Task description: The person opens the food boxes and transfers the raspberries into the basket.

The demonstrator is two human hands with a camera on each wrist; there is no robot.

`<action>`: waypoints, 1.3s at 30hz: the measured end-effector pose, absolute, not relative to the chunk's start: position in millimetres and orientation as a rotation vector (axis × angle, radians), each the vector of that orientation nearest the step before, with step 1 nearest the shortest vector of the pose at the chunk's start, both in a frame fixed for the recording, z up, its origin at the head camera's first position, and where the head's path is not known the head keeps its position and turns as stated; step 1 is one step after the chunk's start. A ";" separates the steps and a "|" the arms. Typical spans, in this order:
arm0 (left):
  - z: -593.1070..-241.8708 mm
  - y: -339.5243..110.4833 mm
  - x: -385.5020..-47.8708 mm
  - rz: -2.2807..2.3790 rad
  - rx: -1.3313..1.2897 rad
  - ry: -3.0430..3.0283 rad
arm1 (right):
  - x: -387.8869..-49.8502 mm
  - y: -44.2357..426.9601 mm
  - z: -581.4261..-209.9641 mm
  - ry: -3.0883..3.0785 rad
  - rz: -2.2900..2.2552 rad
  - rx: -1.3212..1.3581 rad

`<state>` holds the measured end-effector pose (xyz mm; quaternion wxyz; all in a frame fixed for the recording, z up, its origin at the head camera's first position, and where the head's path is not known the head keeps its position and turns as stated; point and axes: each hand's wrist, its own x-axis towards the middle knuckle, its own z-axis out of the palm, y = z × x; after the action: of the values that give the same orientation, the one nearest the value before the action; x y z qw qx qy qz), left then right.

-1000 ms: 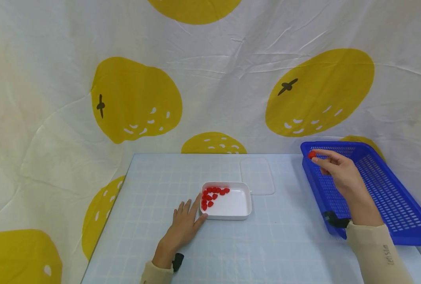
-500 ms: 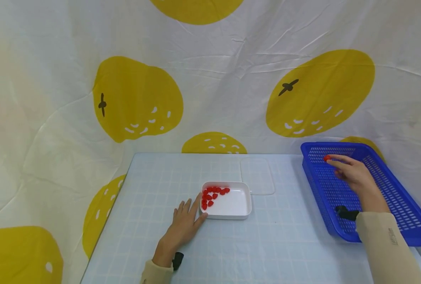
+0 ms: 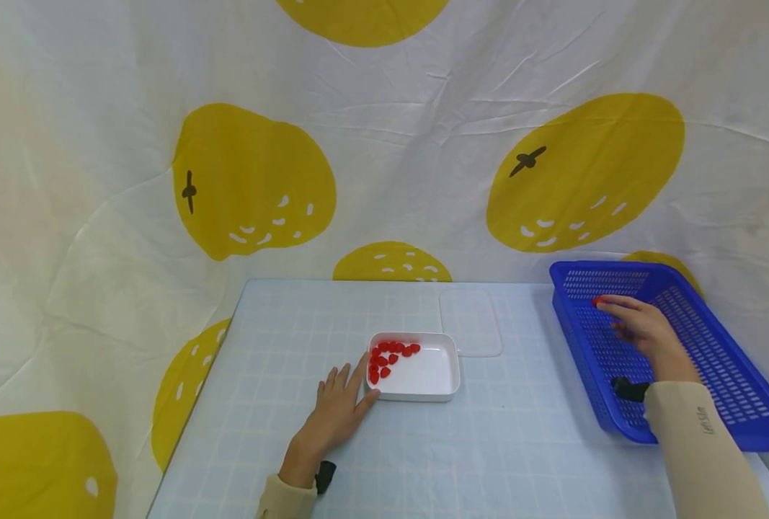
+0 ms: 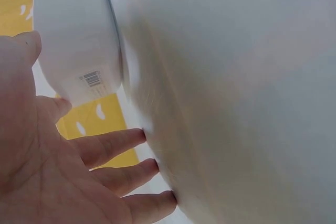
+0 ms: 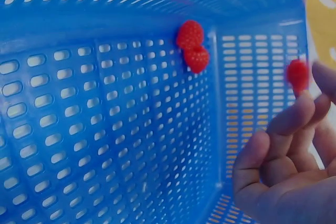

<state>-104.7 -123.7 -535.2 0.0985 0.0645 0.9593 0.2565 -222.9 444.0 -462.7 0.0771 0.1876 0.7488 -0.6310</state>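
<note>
My right hand [image 3: 646, 331] is inside the blue basket [image 3: 575, 357], pinching a red raspberry [image 5: 298, 74] at its fingertips. Two more raspberries [image 5: 194, 48] lie together in the basket, near a corner in the right wrist view. A shallow white box [image 3: 429, 375] stands on the table, with several red raspberries [image 3: 385, 360] grouped along its left and far sides. Against the box's left side rests my left hand [image 3: 337, 412], fingers spread. The left wrist view shows its fingertips [image 4: 137, 136] on the table and the box's outer wall with a barcode.
Behind the box and to its right lies a flat, clear lid-like sheet [image 3: 471, 324]. A pale checked cloth [image 3: 254, 346] covers the table. At the back hangs a white curtain [image 3: 410, 144] with yellow fruit prints.
My right hand, with the raspberry at its fingertips, has moved from the basket's far left rim rightward and then lower into the basket. The left hand and the box have stayed put.
</note>
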 end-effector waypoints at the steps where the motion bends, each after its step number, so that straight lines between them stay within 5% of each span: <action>1: -535.1 -123.7 -104.9 0.757 0.185 2.836 | -222.5 443.0 -461.5 2.241 -1.917 0.583; 8: -533.7 -123.7 -105.7 0.774 0.191 2.826 | -217.7 425.8 -435.2 2.307 -2.010 0.664; 21: -534.0 -123.3 -105.1 0.775 0.182 2.823 | -205.2 354.1 -374.7 2.532 -1.806 0.286; 39: -531.4 -123.4 -104.0 0.770 0.194 2.826 | -203.7 236.7 -410.3 2.379 -1.946 -0.243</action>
<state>-104.0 -123.4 -531.4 0.1031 0.0658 0.9576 0.2608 -203.7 236.7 -410.3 0.0294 -0.0787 0.7713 -0.6309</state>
